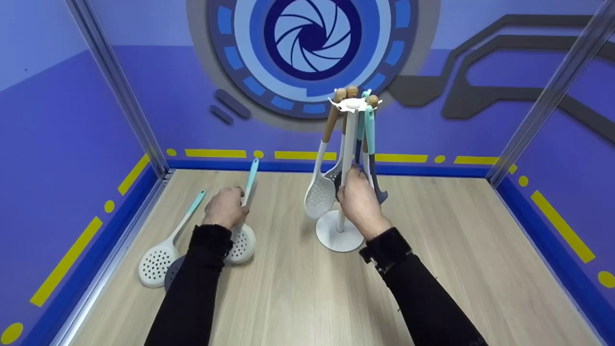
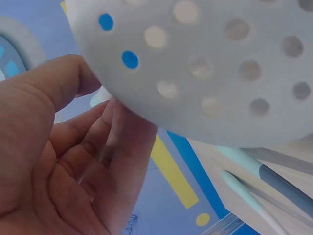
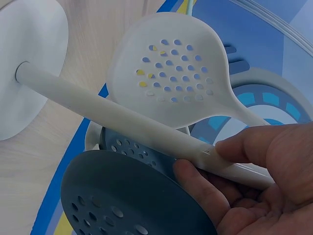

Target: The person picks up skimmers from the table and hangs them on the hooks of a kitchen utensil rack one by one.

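Note:
My left hand [image 1: 224,206] pinches the white shaft of a skimmer [image 1: 243,244] with a round holed head and a teal handle end. In the left wrist view the holed head [image 2: 220,63] hides part of the fingers. With thumb and fingers my right hand [image 1: 359,199] grips the white pole [image 3: 122,117] of an upright utensil stand [image 1: 331,242]. From its top ring [image 1: 353,104] hang several utensils with brown or teal handles. Among them are a white slotted spoon [image 1: 319,198] and, close to the right fingers, a dark holed utensil [image 3: 112,191].
Left of the left hand, a white skimmer [image 1: 157,264] with a teal handle lies on the wooden table [image 1: 283,298]. A dark holed utensil [image 1: 173,274] beside it is mostly hidden by the left sleeve. Blue walls [image 1: 158,115] enclose the back and sides.

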A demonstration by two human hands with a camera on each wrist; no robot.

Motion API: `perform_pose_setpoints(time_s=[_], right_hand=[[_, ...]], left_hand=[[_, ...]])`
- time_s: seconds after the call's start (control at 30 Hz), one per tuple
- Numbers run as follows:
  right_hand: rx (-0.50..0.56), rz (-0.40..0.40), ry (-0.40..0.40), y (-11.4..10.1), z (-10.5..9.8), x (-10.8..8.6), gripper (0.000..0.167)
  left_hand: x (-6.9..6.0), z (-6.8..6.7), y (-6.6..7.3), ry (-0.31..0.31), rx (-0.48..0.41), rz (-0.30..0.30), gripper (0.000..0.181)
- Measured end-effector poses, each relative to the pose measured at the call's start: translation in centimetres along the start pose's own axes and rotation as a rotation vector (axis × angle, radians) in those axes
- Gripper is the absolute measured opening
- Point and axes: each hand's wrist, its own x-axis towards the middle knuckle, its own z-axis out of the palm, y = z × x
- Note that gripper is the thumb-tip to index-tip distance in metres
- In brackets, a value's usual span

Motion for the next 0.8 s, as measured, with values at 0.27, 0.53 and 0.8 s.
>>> perform_pose_setpoints(time_s=[0.27,0.53,0.8], right_hand=[[0.004,0.019,-0.023,0.0,0.0,0.2,0.054],[0.004,0.020,-0.009,0.0,0.1,0.2,0.054],[-0.004,0.028,-0.013,-0.1,-0.1,0.1,0.052]], left_hand=[[0.1,-0.2,0.6,0.030,-0.038,0.022,0.048],[0.2,-0.1,1.2,0.063,-0.053,0.029,0.049],[0.2,-0.2,1.8,0.132,-0.074,0.057,0.048]])
